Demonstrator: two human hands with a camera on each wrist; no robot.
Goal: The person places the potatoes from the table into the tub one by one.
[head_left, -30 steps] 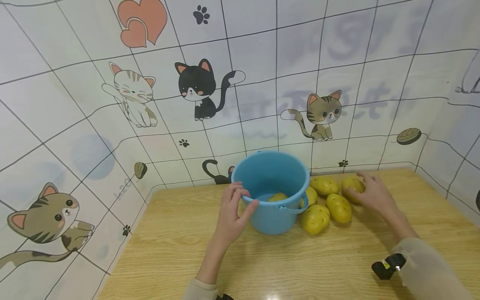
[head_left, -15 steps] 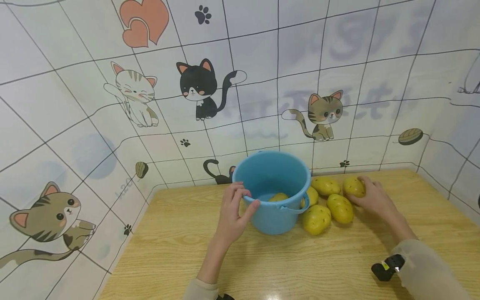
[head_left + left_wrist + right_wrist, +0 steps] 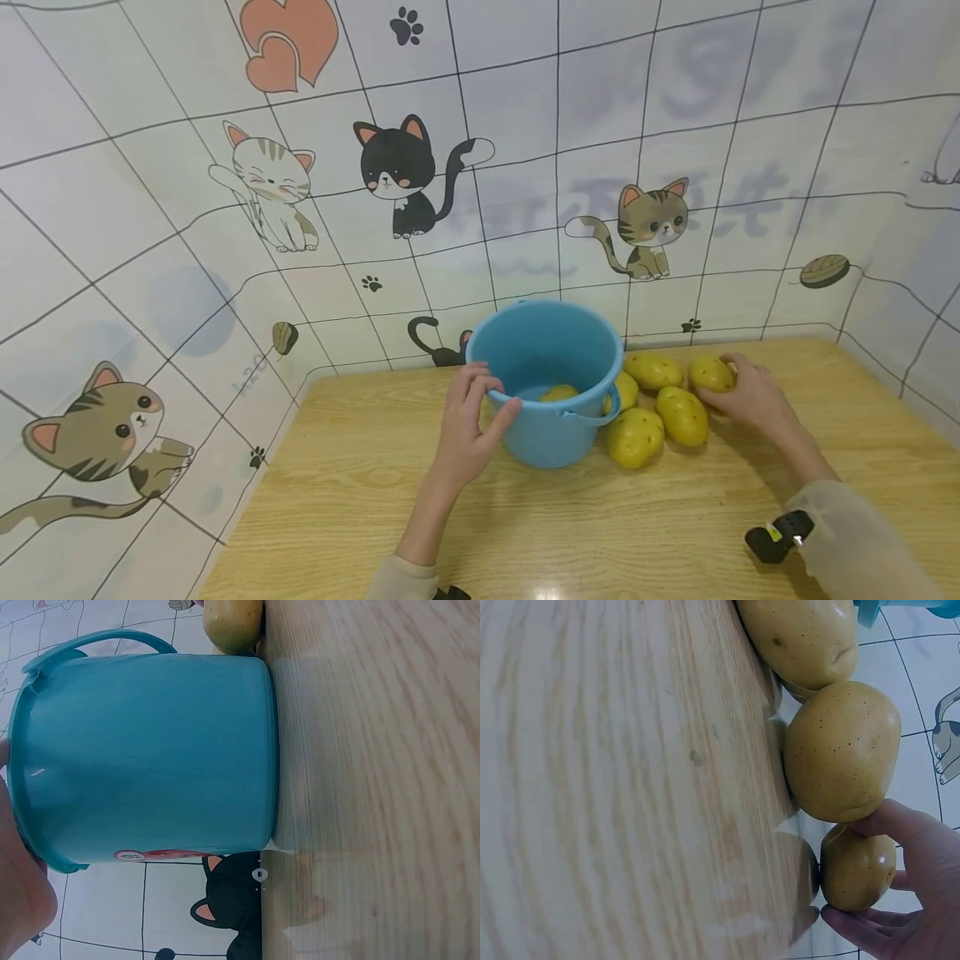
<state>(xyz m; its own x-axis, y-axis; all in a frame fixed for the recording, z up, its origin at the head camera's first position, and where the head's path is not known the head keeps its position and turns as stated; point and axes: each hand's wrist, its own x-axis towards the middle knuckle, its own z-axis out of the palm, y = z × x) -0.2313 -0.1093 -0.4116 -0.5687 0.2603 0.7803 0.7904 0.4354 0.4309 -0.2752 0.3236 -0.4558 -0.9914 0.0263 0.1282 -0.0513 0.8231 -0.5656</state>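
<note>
A blue plastic bucket (image 3: pixel 543 437) stands upright on the table, its handle folded down on the right side. My left hand (image 3: pixel 465 429) holds its near-left rim, thumb outside and fingers over the edge. Inside the bucket, a yellow potato (image 3: pixel 558 392) shows at the bottom. My right hand (image 3: pixel 759 398) grips the rearmost-right potato (image 3: pixel 707 374) from its right side. The right wrist view shows thumb and fingers round this potato (image 3: pixel 853 871), which is low at the tabletop. Close by lies another potato (image 3: pixel 682 415), just in front of the gripped one.
More potatoes cluster right of the bucket: one at the front (image 3: pixel 635 437), one at the back (image 3: pixel 652 371), and one partly hidden behind the bucket handle (image 3: pixel 624 390). A cat-patterned wall covering (image 3: pixel 525 208) rises directly behind the wooden table (image 3: pixel 337 483).
My right hand has come down from over the rear-right potato to its right side, and its fingers have closed round it. My left hand has stayed on the bucket rim.
</note>
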